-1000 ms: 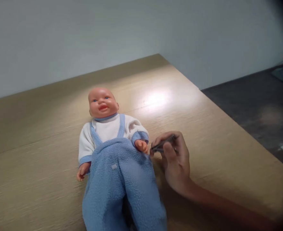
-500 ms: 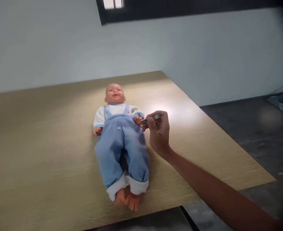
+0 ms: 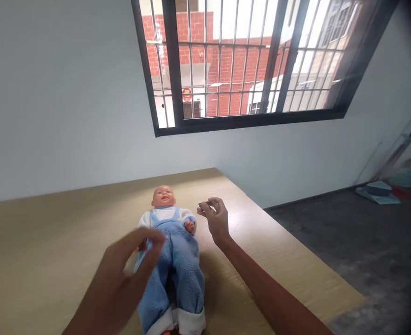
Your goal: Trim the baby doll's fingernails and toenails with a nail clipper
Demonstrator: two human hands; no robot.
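A baby doll (image 3: pixel 182 260) in blue fleece overalls and a white top lies on its back on the wooden table (image 3: pixel 69 242), head toward the wall. Beside the doll's hand on the right (image 3: pixel 190 226), and apart from it, my right hand (image 3: pixel 217 218) is closed on a small nail clipper (image 3: pixel 200 204); mostly its dark tip shows. My left hand (image 3: pixel 121 274), slightly blurred, hovers over the doll's left-side arm and overalls. Its thumb and fingers curve toward each other with nothing visible between them. Part of the doll's arm and leg is hidden behind it.
A barred window (image 3: pixel 233 70) with a dark frame (image 3: pixel 226 125) is set in the pale wall (image 3: pixel 69 116) behind the table. The table's right edge drops to a dark floor (image 3: pixel 331 242), where light blue items (image 3: pixel 378 191) lie near the far wall.
My view has tilted up, bringing the window in. My left hand has come in over the doll. My right hand has drawn the nail clipper away from the doll's hand.
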